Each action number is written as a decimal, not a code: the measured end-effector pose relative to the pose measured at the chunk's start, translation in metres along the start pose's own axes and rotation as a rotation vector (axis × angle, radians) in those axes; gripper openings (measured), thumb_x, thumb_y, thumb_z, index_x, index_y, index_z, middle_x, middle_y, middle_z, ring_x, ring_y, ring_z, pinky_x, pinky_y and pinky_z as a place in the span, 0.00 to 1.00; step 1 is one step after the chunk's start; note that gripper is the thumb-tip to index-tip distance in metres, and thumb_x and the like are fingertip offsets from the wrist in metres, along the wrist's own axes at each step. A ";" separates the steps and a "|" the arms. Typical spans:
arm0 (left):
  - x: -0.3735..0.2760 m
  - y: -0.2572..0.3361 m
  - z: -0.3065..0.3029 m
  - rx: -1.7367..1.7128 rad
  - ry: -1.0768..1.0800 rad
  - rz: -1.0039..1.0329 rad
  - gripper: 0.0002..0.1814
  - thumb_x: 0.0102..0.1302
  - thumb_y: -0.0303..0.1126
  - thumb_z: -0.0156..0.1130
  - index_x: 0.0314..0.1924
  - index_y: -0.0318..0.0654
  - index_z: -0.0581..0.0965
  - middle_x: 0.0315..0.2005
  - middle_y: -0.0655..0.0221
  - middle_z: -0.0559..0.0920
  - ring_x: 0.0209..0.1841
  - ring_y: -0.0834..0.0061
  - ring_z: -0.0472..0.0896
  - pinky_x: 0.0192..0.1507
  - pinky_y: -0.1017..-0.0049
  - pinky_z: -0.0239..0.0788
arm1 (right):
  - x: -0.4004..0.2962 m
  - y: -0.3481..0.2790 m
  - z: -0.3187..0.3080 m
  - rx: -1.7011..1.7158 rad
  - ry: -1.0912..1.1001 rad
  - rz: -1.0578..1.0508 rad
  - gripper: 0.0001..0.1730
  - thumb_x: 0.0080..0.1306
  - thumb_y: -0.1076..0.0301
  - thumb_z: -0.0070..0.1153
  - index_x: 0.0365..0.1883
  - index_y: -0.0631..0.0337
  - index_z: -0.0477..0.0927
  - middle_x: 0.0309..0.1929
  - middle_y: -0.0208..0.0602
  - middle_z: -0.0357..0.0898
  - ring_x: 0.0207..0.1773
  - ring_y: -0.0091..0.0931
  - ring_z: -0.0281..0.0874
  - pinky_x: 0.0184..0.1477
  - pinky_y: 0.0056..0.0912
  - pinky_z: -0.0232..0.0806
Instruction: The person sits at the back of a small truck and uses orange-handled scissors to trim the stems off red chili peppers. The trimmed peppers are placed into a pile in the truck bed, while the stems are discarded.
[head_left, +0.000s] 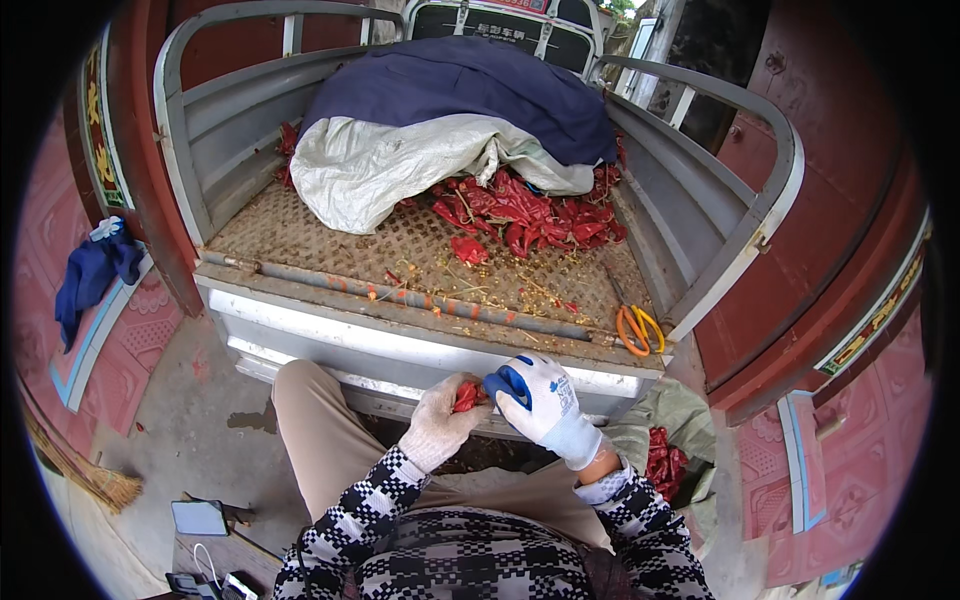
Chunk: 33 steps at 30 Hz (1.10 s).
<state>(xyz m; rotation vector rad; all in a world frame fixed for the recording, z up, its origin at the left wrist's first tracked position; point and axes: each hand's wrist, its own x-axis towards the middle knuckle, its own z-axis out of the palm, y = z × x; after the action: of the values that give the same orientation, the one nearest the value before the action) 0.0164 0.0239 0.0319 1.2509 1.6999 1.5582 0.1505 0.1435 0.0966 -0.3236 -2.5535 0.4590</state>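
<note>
My left hand (441, 426), in an off-white knit glove, holds a red dried chili pepper (466, 396) in front of the truck bed's tailgate. My right hand (541, 409) wears a white glove with blue-coated fingers. Its fingertips are curled close to the pepper's right end, and whatever lies between them is hidden. Ahead on the bed, a heap of red dried peppers (525, 210) spills from under a white woven sack (375, 165) and a dark blue cloth (465, 82). One loose pepper (469, 250) lies in front of the heap.
Scissors (634, 350) with orange and yellow handles lie at the bed's right rear corner. A woven sack (694, 420) holding red peppers (664, 461) stands right of my legs. Metal rails (780, 180) flank the bed. A broom (112, 484) and wooden bench (247, 551) are at left.
</note>
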 end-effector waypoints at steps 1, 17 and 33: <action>0.000 0.000 0.000 0.027 -0.014 0.022 0.18 0.59 0.35 0.68 0.46 0.35 0.77 0.37 0.53 0.83 0.42 0.54 0.82 0.46 0.65 0.73 | 0.002 -0.003 -0.004 -0.065 -0.028 -0.050 0.13 0.60 0.59 0.59 0.36 0.59 0.81 0.35 0.42 0.79 0.39 0.40 0.77 0.43 0.43 0.69; -0.002 0.011 -0.005 0.301 0.055 0.184 0.17 0.56 0.34 0.71 0.43 0.36 0.78 0.36 0.55 0.82 0.41 0.51 0.81 0.43 0.62 0.74 | -0.005 0.003 0.025 0.712 -0.007 0.424 0.10 0.66 0.63 0.59 0.37 0.62 0.83 0.28 0.38 0.81 0.26 0.26 0.74 0.31 0.28 0.68; -0.001 0.004 -0.009 0.177 -0.055 0.315 0.18 0.55 0.30 0.72 0.45 0.35 0.78 0.38 0.56 0.83 0.42 0.56 0.83 0.46 0.66 0.75 | -0.013 0.016 0.031 1.810 -0.034 0.899 0.10 0.74 0.60 0.54 0.44 0.56 0.79 0.27 0.25 0.76 0.24 0.17 0.71 0.26 0.19 0.63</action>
<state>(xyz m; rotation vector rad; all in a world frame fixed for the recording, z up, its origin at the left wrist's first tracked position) 0.0097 0.0185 0.0373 1.7048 1.6986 1.5526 0.1476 0.1464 0.0597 -0.6275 -0.9499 2.5982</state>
